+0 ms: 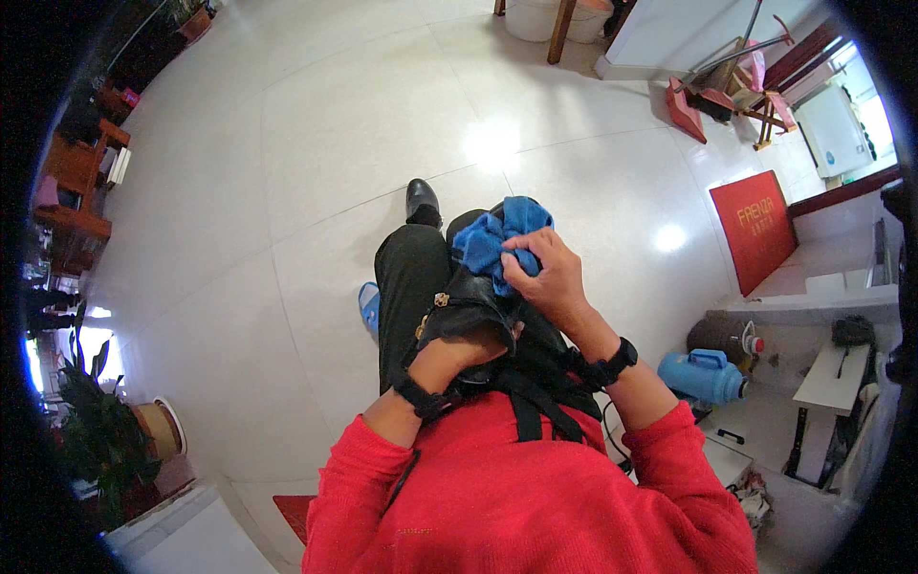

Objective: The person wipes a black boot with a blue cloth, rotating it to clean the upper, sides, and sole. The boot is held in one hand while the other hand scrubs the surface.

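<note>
A black leather shoe or ankle boot with a gold-coloured ornament (470,305) rests over my lap. My left hand (470,349) reaches into its opening, so the fingers are hidden inside. My right hand (543,271) pinches a crumpled blue cloth (482,242) between thumb and fingers, and the cloth lies against the far end of the footwear. On the floor beyond my knees stands a black leather shoe (421,198). A blue slipper (369,305) shows beside my trouser leg.
To the right are a red doormat (756,231), a blue thermos flask (703,377), a dark container (719,340) and a narrow white bench (832,377). A red dustpan (685,111) lies near the doorway. A potted plant (104,423) stands at the left, wooden furniture (86,183) beyond it.
</note>
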Motion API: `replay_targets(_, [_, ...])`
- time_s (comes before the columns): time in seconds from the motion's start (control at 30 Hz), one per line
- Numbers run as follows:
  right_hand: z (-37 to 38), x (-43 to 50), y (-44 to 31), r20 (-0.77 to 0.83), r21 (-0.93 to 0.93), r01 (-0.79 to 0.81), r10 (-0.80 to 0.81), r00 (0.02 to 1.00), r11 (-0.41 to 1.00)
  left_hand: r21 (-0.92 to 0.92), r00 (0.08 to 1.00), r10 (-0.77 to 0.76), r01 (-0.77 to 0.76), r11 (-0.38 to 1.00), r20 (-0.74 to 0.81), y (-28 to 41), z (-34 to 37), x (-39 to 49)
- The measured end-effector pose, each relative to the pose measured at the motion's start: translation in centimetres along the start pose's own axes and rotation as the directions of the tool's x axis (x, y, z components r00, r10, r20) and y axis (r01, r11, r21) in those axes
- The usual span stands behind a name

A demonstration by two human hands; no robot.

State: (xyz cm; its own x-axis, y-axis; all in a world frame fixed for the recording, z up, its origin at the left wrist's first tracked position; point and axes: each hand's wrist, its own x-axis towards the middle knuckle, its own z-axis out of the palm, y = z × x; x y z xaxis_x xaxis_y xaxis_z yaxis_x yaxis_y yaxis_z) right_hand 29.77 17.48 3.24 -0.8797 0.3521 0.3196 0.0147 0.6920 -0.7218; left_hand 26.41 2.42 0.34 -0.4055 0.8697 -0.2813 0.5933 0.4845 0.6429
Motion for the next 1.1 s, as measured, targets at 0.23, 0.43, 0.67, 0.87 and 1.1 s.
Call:
replay_targets(0.23, [-6.9,-1.5,-0.7,0.68,0.26,-0.654,0.346,0.646,0.71,0.029,0.992,0.12,-0.119,0.992,-0.041,0.7,-2.0,-0.5])
replay_targets(0.43, [-8.4,4.1,-0.7,-0.037,0.743,-0.223,0.371,0.928,0.631,0.028,0.963,-0.015,0.024,0.999,-0.269,2.7,-3.0,-1.8])
replay_targets(0.67, [0.8,3.3,0.1,-0.13,-0.12,-0.027,0.011,0.991,0.992,0.06,0.997,-0.072,0.07,0.996,0.023,2.0,-2.9,-1.0])
replay_targets(0.87, [0.1,0.7,-0.4,0.058,-0.064,-0.01,0.013,0.998,0.998,0.123,0.999,0.033,-0.035,0.992,0.02,1.3,-2.0,-0.6])
replay_targets(1.1, [-4.3,-2.7,-0.7,0.538,0.24,-0.465,0.283,0.794,0.852,0.071,0.997,0.081,-0.081,0.994,0.003,0.3,-1.5,-0.6])
